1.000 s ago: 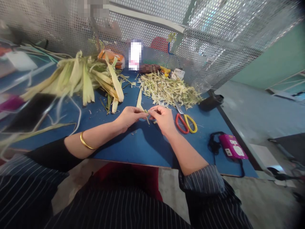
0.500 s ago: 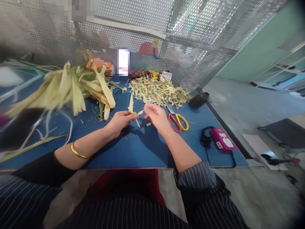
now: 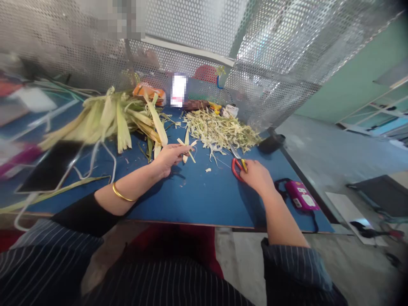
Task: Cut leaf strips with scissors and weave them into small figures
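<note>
My left hand pinches a small piece made of folded pale leaf strips just above the blue table. My right hand lies over the red and yellow handles of the scissors, fingers curled onto them; the blades point away toward the heap of leaf trimmings. A gold bangle sits on my left wrist.
A bundle of long yellow-green leaves lies at the back left. A black tablet and white cables rest at the left. A pink device with a black cord sits at the right edge, a black cup behind it. Perforated metal screens stand behind.
My right hand left the leaf piece and moved right onto the scissors. My left hand keeps holding the leaf piece, lifted slightly away.
</note>
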`<state>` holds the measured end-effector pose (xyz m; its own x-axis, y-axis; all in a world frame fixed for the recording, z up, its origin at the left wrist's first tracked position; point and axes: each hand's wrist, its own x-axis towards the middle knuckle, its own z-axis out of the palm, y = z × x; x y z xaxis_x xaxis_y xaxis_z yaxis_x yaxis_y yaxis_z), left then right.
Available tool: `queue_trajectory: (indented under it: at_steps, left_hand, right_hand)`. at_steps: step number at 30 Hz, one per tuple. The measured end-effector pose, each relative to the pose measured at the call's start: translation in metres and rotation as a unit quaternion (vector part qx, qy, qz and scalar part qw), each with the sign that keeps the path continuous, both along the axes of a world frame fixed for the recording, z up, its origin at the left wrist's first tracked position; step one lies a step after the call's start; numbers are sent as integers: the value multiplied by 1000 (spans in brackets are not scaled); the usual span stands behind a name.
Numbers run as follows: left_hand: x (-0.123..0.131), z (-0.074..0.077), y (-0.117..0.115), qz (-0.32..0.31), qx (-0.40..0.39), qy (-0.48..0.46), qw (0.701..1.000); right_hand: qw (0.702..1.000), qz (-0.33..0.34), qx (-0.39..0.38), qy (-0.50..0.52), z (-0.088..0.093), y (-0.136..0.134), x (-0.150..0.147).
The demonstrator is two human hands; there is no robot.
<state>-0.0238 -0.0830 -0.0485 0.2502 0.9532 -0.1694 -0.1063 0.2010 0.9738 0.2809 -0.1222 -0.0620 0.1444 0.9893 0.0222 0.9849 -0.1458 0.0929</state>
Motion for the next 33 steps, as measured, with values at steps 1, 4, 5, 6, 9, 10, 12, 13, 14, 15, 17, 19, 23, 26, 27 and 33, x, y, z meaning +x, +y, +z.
queue_trajectory:
  at_steps: [1,4,5,6,9,10,12,13,14,15,17,19,23,26,27,33]
  left_hand:
    - [-1,-1,1,3,1,6,1000]
    - [-3,-3,5,33,5,31,999]
    - [-4,-4,7,45,5,39,998]
    - [-5,-4,8,54,5,45,997]
    - [-6,-2,11,70,1,48,996]
    - [-6,-1,11,71,0,44,997]
    - [-6,1,10,71,-3,35,997]
    - [-6,2,9,71,-6,30,997]
    - [-6,3,9,70,-10,26,997]
    - [-6,4,8,70,-13,23,997]
    - [-5,5,7,72,-18,19,997]
    - [-4,4,7,73,-16,16,997]
    - [-2,1,8,81,-5,16,997]
    - [-4,1,8,90,11,12,996]
    - [-5,2,9,93,17,9,995]
    - [-7,6,7,123,44,9,991]
  right_hand:
    - [1000,-8,-12,-5,2,3,-1]
    - [997,-43,-46,34,15,13,4]
    - [994,-54,-56,79,21,15,8]
    - [986,-65,-65,141,26,17,13]
    - [935,-99,-93,327,39,20,32]
    - [921,-109,-97,362,41,18,38]
    - [907,-126,-80,394,45,11,48]
    - [900,-131,-65,411,46,5,51]
    - [889,-132,-45,437,46,-2,53]
    - [873,-128,-25,471,46,-11,52]
    - [825,-96,11,557,44,-31,43]
    - [784,-45,41,618,41,-49,25]
    - [693,41,-18,719,32,-68,-28]
    - [632,124,-98,758,26,-68,-64]
    - [625,143,-119,758,25,-67,-73]
    - [678,129,-153,707,23,-58,-101]
